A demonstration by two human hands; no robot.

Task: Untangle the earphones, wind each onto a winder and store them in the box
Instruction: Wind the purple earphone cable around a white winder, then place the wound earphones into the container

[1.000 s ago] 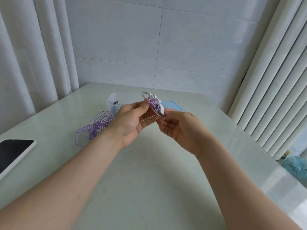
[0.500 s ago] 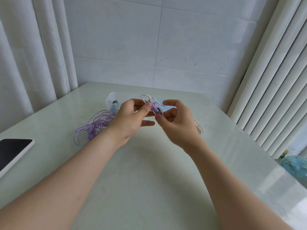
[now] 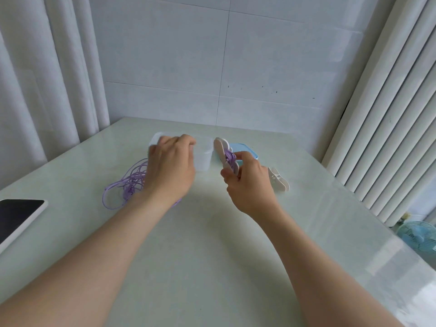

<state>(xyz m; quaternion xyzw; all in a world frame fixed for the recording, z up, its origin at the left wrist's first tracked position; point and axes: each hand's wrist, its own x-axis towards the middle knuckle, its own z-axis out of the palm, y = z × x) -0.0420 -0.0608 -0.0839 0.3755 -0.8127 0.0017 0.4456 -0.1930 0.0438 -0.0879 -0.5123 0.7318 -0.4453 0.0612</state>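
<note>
The right hand clamps the wound winder beside the box; the left hand lies over the box, its grip too blurred to tell. A slack pinch could let the cord unwind.

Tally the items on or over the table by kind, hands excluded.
Winders: 2, one held, one lying
Purple earphone bundles: 2, one wound, one loose
Clear box: 1
Blue lid: 1
Phone: 1
Total: 7
</note>
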